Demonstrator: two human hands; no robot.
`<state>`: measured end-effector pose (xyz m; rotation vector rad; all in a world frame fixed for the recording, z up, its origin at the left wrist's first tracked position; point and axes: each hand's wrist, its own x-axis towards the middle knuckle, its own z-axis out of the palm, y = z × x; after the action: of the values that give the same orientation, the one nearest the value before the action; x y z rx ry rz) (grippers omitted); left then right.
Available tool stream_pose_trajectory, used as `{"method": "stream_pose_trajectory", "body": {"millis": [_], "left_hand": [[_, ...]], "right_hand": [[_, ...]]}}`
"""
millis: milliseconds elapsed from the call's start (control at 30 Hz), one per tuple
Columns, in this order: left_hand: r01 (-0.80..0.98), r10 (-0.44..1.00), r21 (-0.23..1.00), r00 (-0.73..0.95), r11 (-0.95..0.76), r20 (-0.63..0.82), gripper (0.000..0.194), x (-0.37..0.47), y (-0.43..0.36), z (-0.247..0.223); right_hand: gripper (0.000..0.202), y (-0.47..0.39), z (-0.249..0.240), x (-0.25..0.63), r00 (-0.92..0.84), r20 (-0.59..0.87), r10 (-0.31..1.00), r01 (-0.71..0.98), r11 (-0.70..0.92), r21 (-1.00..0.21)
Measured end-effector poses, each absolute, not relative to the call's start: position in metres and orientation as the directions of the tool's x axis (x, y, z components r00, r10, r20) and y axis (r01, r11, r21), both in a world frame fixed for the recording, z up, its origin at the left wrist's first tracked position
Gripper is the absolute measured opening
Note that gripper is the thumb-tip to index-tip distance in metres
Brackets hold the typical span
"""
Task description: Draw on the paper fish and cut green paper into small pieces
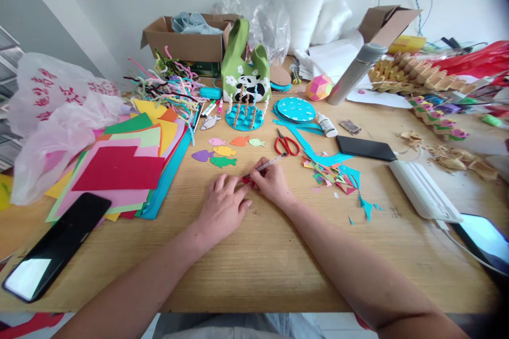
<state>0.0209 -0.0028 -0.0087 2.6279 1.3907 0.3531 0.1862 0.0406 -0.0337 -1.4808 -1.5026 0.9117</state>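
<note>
My right hand (271, 183) is closed around a slim pen (267, 164), its tip over a small red paper piece (246, 178). Fingers spread flat, my left hand (225, 205) rests on the table and touches that red piece, most of which is hidden by the fingers. Just beyond lie several paper fish, among them a green fish (223, 161), a purple fish (202, 155) and an orange fish (239, 141). Red-handled scissors (287, 145) lie beyond my right hand.
Coloured paper sheets (119, 169) and a black phone (59, 243) lie at left. Paper scraps (334, 175), a glue bottle (326, 125) and a white power bank (424, 190) are on the right. Behind stand a blue paper craft (244, 117), a panda bag (246, 71) and a grey flask (356, 74).
</note>
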Motion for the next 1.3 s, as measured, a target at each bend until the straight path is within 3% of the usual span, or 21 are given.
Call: {"method": "stream_pose_trajectory", "body": {"millis": [1300], "left_hand": [[0.796,0.823,0.212,0.556,-0.567,0.116,0.034,0.0219,-0.0025,-0.0054]], "right_hand": [[0.006,0.0403,-0.0331,0.1862,0.031,0.071,0.997,0.408,0.052,-0.912]]}}
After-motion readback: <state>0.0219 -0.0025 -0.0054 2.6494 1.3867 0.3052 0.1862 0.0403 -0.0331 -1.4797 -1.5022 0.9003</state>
